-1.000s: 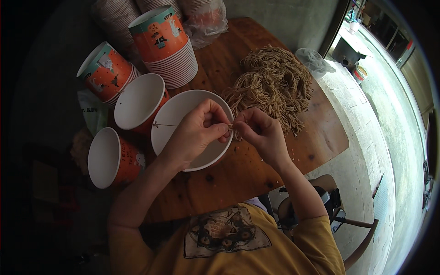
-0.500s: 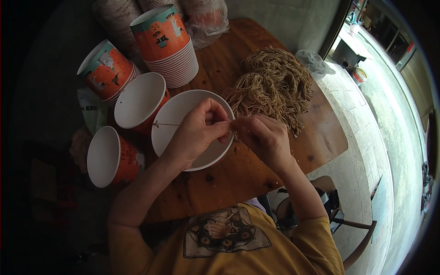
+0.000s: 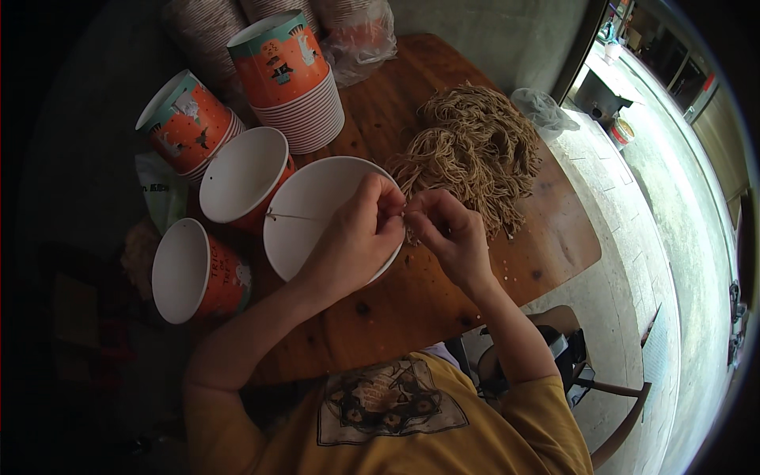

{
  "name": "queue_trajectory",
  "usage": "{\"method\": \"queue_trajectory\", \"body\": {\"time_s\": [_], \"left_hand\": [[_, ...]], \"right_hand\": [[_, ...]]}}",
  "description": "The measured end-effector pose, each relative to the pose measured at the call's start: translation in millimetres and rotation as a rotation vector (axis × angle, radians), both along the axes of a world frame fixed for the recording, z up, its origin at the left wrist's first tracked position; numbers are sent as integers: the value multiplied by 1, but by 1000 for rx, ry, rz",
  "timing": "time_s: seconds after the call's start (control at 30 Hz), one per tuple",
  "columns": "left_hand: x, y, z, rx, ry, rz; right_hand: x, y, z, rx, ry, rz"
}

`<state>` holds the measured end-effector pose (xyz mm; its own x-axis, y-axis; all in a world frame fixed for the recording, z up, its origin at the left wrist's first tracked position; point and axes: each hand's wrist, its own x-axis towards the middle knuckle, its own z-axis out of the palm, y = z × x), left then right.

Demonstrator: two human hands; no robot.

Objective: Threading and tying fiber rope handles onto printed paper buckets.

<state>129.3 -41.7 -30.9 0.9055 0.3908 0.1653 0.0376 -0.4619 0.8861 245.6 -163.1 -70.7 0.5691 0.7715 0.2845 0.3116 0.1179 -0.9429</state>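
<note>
A white-lined paper bucket [image 3: 313,180] stands on the wooden table before me, its mouth facing up. A thin tan string [image 3: 294,217] is fastened at a hole in its left side and runs across the mouth. My left hand [image 3: 362,229] reaches over the bucket with its fingers pinched at the right rim, closed on the string. Just beside it, my right hand [image 3: 455,233] pinches at the same spot, fingertips almost meeting the left ones. The string's end between the fingertips is too small to make out. A heap of tan strings [image 3: 483,146] lies beyond my right hand.
Two separate buckets, one upper [image 3: 241,174] and one lower [image 3: 180,273], stand at the left. Behind are a tall orange stack [image 3: 297,119] and a shorter stack [image 3: 186,131]. Clear plastic bags [image 3: 360,43] sit at the back. A chair [image 3: 625,412] stands at the lower right.
My right hand has shifted slightly left and its fingers have curled more upright. My left hand has turned a little and moved right. The buckets and string heap stay put.
</note>
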Motion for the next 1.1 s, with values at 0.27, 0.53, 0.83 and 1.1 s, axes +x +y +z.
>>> {"method": "queue_trajectory", "body": {"time_s": [0.27,0.53,0.83,1.1], "left_hand": [[-2,-11,5,494,-85,107],[-2,-11,6,552,-108,117],[-4,-11,9,542,-75,99],[-10,-5,9,545,-77,78]], "right_hand": [[-2,5,-11,90,22,-23],[-5,1,-7,136,378,85],[-1,2,-13,267,713,190],[4,-4,0,222,518,200]]}}
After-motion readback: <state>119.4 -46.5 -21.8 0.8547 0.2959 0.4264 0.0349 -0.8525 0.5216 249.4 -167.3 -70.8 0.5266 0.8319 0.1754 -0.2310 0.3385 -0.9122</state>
